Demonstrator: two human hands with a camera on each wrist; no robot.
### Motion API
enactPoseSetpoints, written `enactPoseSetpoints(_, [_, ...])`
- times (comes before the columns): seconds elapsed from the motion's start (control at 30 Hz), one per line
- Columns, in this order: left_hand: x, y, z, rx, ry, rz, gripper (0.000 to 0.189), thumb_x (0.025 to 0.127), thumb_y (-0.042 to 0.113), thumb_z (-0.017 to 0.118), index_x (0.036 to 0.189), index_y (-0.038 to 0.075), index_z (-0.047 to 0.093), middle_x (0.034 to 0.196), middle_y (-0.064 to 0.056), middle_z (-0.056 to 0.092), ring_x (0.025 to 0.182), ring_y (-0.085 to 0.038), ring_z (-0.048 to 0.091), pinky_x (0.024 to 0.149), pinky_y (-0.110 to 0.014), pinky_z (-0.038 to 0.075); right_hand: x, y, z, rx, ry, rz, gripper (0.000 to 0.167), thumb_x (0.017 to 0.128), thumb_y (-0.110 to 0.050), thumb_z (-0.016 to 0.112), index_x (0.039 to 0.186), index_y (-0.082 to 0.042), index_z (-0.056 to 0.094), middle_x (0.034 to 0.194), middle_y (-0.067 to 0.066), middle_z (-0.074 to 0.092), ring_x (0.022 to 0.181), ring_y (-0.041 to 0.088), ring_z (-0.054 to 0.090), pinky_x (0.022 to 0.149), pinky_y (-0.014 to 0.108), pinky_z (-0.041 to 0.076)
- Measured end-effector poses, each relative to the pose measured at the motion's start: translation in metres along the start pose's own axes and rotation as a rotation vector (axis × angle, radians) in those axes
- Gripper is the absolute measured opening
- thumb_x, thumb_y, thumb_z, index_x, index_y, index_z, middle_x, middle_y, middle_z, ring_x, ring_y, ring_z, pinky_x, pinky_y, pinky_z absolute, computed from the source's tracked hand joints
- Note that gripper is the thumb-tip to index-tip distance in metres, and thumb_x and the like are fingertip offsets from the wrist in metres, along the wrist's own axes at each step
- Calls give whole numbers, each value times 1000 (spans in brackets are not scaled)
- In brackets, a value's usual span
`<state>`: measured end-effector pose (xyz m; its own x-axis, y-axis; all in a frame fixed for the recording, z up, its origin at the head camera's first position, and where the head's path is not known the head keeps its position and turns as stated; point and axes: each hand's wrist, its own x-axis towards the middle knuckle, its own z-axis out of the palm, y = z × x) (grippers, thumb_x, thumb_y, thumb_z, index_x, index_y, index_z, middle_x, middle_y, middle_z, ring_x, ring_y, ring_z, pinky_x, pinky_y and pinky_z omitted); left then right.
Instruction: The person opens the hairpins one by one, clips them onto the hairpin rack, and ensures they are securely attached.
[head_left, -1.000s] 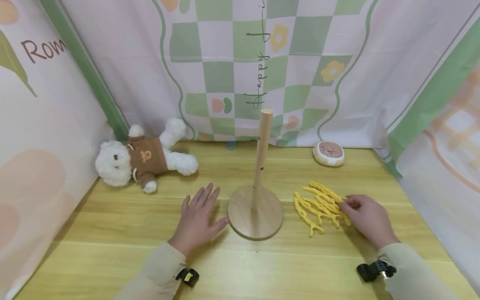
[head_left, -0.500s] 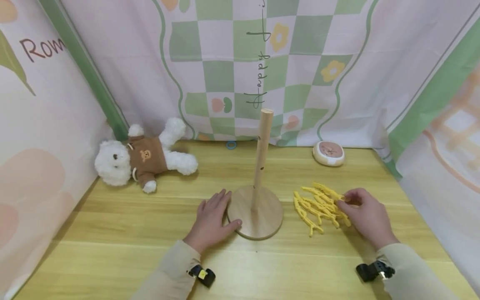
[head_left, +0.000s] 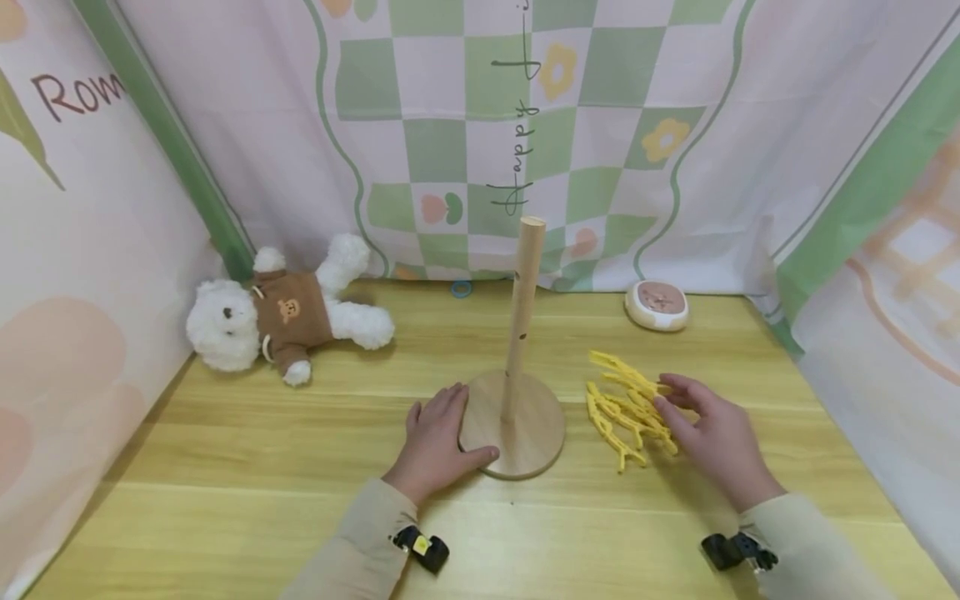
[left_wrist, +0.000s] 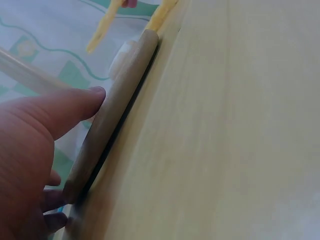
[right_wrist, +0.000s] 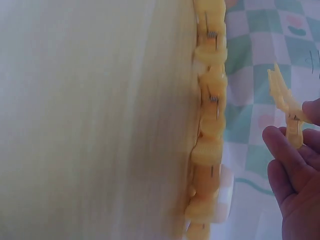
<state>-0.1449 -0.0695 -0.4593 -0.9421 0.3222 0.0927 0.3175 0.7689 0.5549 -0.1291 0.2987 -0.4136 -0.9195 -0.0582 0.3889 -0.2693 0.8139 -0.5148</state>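
Observation:
A wooden stand (head_left: 511, 433) with a round base and an upright pole (head_left: 528, 283) stands mid-table. My left hand (head_left: 437, 446) holds the base's near left edge; its thumb (left_wrist: 82, 107) lies over the rim and the fingers lie along the side. At the right, my right hand (head_left: 718, 433) pinches a yellow branch-shaped clip (right_wrist: 294, 129) between thumb and fingers. That clip is lifted off the table in the right wrist view. Several more yellow branch-shaped clips (head_left: 618, 408) lie side by side below it, their metal springs showing in the right wrist view.
A white plush toy dog (head_left: 292, 312) in a brown top lies at the back left. At the back right sits a small rounded white-and-pink device (head_left: 657, 306). A blue ring (head_left: 461, 289) lies by the printed curtain (head_left: 435, 150) behind the table.
My left hand has moved right from bare table onto the stand's base. My right hand has taken one yellow clip and drawn it up and left from the group.

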Motion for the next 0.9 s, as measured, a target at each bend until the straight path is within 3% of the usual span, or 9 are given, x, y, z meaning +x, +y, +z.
enactPoseSetpoints(0.17, [-1, 2, -2, 7, -14, -15, 98, 83, 59, 74, 155, 5, 35, 159, -13, 36, 147, -36, 29, 115, -66, 13, -3, -11, 10, -30, 48, -143, 34, 89, -5, 75, 121, 1, 69, 98, 13, 75, 87, 29, 71, 66, 33, 58])
enactPoseSetpoints(0.33, [-1, 2, -3, 4, -17, -16, 97, 84, 58, 74, 155, 5, 35, 159, -13, 35, 147, -35, 29, 115, -65, 13, -7, -21, 19, -11, 42, -225, 34, 83, -1, 79, 117, -3, 73, 99, 8, 76, 85, 26, 73, 69, 37, 59])
enactPoseSetpoints(0.67, [-1, 1, -2, 9, -28, -21, 99, 83, 59, 74, 156, 5, 35, 160, -12, 34, 148, -34, 28, 115, -65, 12, -8, -36, 33, 52, -43, -258, 29, 86, -2, 77, 115, -6, 73, 102, 5, 77, 85, 19, 73, 67, 36, 60])
enactPoseSetpoints(0.9, [-1, 1, -2, 2, -29, -20, 99, 83, 61, 73, 156, 5, 34, 161, -12, 34, 148, -34, 28, 115, -65, 12, -7, -43, 42, 60, -70, -255, 29, 86, -5, 78, 115, -9, 74, 104, 1, 76, 92, 17, 72, 74, 39, 60])
